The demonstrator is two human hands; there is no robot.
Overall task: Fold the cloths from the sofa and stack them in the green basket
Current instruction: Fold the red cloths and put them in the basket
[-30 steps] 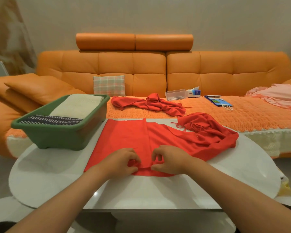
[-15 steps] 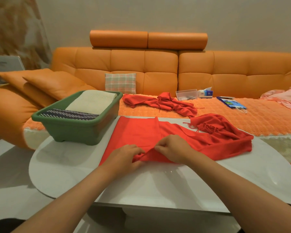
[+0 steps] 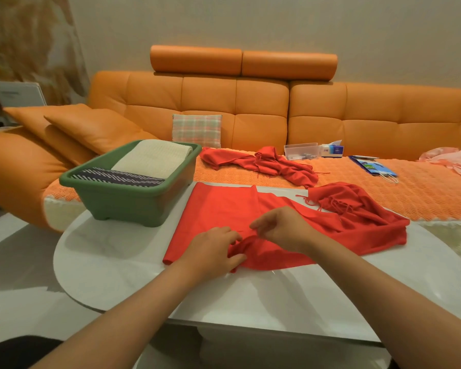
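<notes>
Fingers [image 3: 228, 235] of left hand [image 3: 210, 253], right hand [image 3: 284, 230] pinching red cloth [image 3: 224, 206]

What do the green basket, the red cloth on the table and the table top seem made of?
The basket looks like matte plastic: moulded rim and feet. The red cloth is soft, thin fabric: it creases and has fringe. The table top is glossy white, perhaps stone or glass: it reflects light.

White oval table [image 3: 117, 257], glossy top. Plaid cushion [image 3: 197, 130], upright. Two orange pillows [image 3: 91, 129], stacked, far left. Orange knitted cover [image 3: 423, 193] bearing a clear plastic box [image 3: 300, 151], a tissue box [image 3: 332, 149] touching it, and blue booklets [image 3: 374, 167] further right.
</notes>
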